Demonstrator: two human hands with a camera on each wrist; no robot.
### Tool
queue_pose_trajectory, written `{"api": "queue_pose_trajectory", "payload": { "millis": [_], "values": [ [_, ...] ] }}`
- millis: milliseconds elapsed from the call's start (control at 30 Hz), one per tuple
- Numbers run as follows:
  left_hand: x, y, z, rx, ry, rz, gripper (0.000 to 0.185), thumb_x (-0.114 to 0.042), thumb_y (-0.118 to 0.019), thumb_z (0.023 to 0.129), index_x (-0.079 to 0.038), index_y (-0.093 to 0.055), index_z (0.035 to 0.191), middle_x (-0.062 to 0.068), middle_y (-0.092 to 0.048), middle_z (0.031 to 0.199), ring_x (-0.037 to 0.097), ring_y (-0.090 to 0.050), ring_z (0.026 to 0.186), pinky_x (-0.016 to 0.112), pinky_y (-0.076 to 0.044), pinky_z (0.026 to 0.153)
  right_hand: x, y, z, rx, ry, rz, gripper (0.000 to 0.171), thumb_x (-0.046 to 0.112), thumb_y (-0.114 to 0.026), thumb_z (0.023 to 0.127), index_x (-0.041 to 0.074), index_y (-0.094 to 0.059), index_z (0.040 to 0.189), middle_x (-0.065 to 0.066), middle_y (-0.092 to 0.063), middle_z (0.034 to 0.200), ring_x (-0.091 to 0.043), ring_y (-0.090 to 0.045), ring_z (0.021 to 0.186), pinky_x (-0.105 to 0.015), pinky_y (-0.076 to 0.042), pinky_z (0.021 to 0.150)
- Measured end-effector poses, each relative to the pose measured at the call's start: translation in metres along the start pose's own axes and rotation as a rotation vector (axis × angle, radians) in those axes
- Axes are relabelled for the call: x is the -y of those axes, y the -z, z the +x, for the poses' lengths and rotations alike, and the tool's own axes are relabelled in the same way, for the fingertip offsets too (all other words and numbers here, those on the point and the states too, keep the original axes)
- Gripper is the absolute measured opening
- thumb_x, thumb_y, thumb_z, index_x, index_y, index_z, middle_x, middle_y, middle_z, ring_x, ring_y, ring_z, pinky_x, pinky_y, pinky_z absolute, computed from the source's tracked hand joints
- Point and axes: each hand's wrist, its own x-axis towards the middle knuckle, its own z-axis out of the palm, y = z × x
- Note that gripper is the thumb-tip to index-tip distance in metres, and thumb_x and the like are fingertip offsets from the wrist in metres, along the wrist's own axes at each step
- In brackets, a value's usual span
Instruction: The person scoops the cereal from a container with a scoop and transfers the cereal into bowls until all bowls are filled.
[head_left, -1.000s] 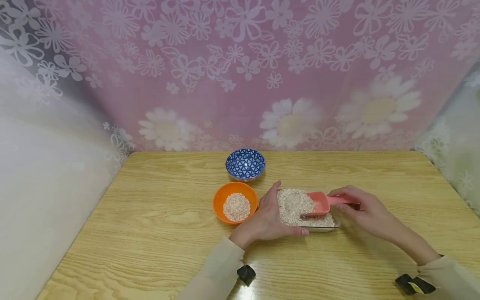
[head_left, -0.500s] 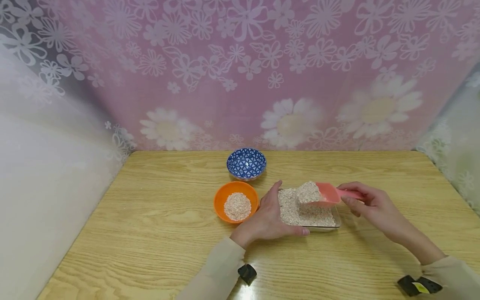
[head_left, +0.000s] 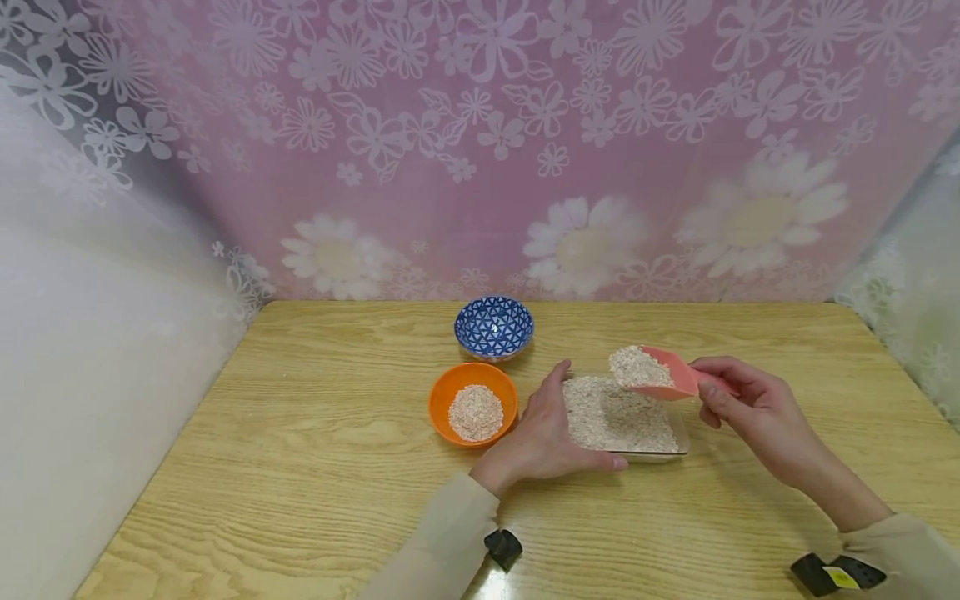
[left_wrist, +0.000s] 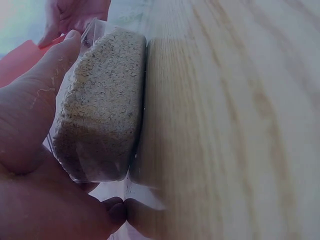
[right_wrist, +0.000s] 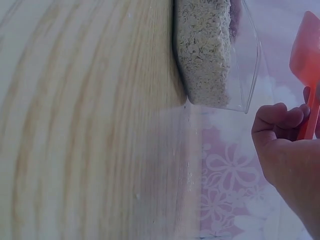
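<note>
A clear rectangular container full of oat flakes stands on the table. My left hand holds its left end, the thumb along the front wall and the fingers towards the back corner. In the left wrist view the thumb lies against the container's side. My right hand grips the handle of a pink scoop, raised above the container's right part. Oat flakes are heaped in the scoop. Left of the container, an orange bowl holds a mound of oat flakes.
Behind the orange bowl stands a blue and white patterned bowl, with no flakes seen inside. The wooden table ends at a pink flowered backdrop. Pale side walls flank it.
My right hand has lifted the scoop out of the oat flakes, loaded, and moved it up and slightly right. The left hand stays on the container, both shifted slightly right.
</note>
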Motion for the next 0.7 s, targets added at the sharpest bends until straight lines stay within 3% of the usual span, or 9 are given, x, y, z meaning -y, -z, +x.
{"api": "queue_pose_trajectory", "payload": {
  "millis": [367, 533, 700],
  "values": [
    [-0.006, 0.001, -0.001, -0.013, -0.012, 0.054, 0.135, -0.059, -0.091, 0.067, -0.027, -0.003, 0.165, 0.001, -0.016, 0.172, 0.026, -0.022, 0.157, 0.049, -0.029, 0.126, 0.004, -0.002, 0.001, -0.021, 0.023, 0.010, 0.031, -0.009, -0.044, 0.104, 0.001, -0.062, 0.128, 0.005, -0.064, 0.091, -0.019, -0.048, 0.068, -0.033, -0.040, 0.058],
    [-0.016, 0.010, -0.005, -0.035, -0.074, 0.075, 0.131, -0.058, -0.089, 0.071, -0.026, -0.003, 0.165, 0.002, -0.012, 0.172, 0.025, -0.020, 0.158, 0.048, -0.030, 0.126, 0.007, -0.003, 0.002, -0.028, 0.040, 0.021, 0.031, -0.010, -0.043, 0.104, 0.000, -0.061, 0.128, 0.004, -0.064, 0.091, -0.019, -0.048, 0.069, -0.035, -0.037, 0.059],
    [-0.022, 0.027, -0.012, -0.045, -0.160, -0.013, 0.111, -0.055, -0.083, 0.080, -0.032, -0.012, 0.163, -0.005, -0.017, 0.171, 0.025, -0.024, 0.156, 0.054, -0.035, 0.122, 0.009, -0.006, 0.005, -0.010, 0.078, 0.062, 0.033, -0.012, -0.042, 0.104, -0.001, -0.061, 0.128, 0.003, -0.065, 0.092, -0.019, -0.048, 0.069, -0.037, -0.031, 0.059]
  ]
}}
